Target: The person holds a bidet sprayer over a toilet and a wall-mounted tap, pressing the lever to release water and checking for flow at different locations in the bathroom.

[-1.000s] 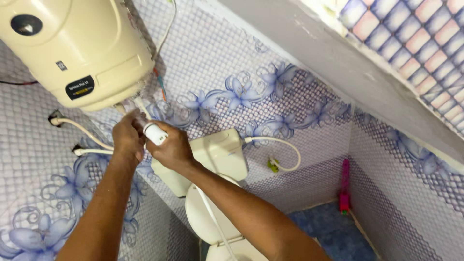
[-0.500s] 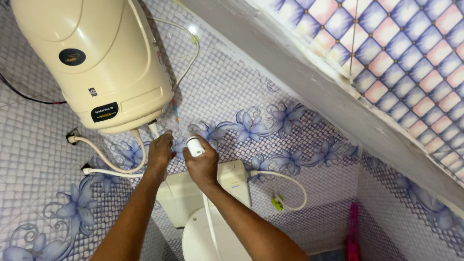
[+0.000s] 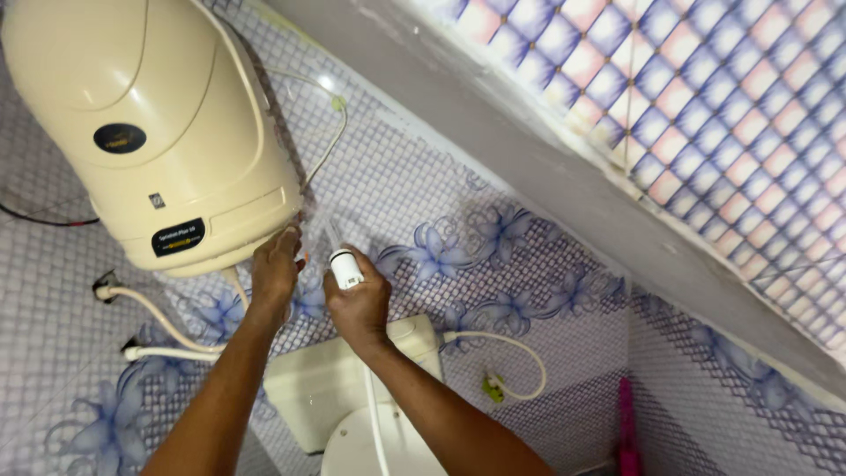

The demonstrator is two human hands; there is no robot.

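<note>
A cream water heater (image 3: 150,132) hangs on the tiled wall at the upper left. My left hand (image 3: 276,269) reaches up to its bottom edge, fingertips against the underside; what they grip is hidden. Just right of it, my right hand (image 3: 359,304) holds a white cylindrical hose end (image 3: 345,267) upright, close below the heater and apart from it. A thin white hose (image 3: 376,423) runs down from that hand along my forearm.
Two white hoses (image 3: 163,328) run from wall outlets at the left to the heater's base. Below the hands are a white cistern (image 3: 304,397) and toilet lid (image 3: 352,454). A spray hose (image 3: 515,353) hangs to the right, a pink brush (image 3: 627,427) beyond. A grey beam (image 3: 546,176) slants overhead.
The view has tilted up, showing more of the heater. Both hands have parted: the left went up to the heater's underside, the right keeps the white hose end.
</note>
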